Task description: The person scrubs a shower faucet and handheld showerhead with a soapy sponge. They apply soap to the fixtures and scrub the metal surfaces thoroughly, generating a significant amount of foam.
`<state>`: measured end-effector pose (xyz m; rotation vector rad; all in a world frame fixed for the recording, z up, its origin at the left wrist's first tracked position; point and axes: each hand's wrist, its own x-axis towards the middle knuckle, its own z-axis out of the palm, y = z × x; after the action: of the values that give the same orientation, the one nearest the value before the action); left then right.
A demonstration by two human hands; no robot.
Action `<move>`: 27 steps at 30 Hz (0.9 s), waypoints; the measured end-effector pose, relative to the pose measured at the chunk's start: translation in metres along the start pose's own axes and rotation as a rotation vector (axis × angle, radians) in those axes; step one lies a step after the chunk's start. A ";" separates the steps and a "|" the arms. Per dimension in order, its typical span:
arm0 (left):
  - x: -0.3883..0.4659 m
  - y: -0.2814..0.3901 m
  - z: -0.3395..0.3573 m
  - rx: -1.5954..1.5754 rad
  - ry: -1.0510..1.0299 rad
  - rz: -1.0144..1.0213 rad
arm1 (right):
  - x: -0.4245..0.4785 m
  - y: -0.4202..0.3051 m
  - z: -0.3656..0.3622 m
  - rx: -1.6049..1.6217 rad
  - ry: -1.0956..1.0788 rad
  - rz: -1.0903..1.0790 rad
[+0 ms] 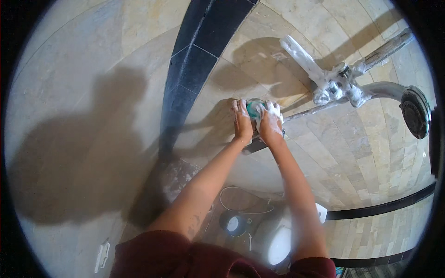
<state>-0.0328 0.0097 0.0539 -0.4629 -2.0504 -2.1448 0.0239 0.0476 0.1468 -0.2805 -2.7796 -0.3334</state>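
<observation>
Both hands are stretched out to a shower fixture on the tiled wall. My left hand [242,121] lies against the left side of a soapy metal fitting, its fingers covered in foam. On the other side my right hand [271,120] presses a foamy green sponge [255,109] onto the fitting, which the hands mostly hide. Below them juts a dark flat spout [257,146]. A thin pipe [313,110] runs up right to a foam-covered metal shower mixer [335,85] with a foamy arm.
At the right, a round shower head [415,112] hangs from a curved pipe. Black tiles [194,59] form a band in the wall corner. Low down are a bucket [232,222], a hose [222,199] and a white toilet [280,245]. A white handle [102,256] sits lower left.
</observation>
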 end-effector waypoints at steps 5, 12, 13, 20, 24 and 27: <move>-0.008 -0.017 0.012 -0.001 0.014 0.121 | 0.017 0.020 0.023 -0.054 -0.024 -0.220; -0.005 -0.023 0.002 0.062 -0.042 0.083 | 0.021 -0.001 -0.007 -0.085 0.021 -0.224; -0.006 -0.021 0.000 0.020 -0.080 0.072 | 0.020 0.003 -0.011 -0.050 -0.061 -0.152; -0.006 -0.042 0.018 -0.065 0.067 0.122 | 0.021 0.015 0.002 -0.051 0.023 -0.242; -0.006 -0.052 0.024 -0.075 -0.063 0.089 | 0.012 0.012 0.003 -0.042 -0.086 -0.083; -0.004 -0.046 0.019 0.090 -0.065 0.151 | -0.022 0.026 -0.034 0.043 0.054 -0.186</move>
<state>-0.0406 0.0305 0.0095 -0.6605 -2.0631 -1.9679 0.0601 0.0605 0.1760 -0.0022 -2.7613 -0.3205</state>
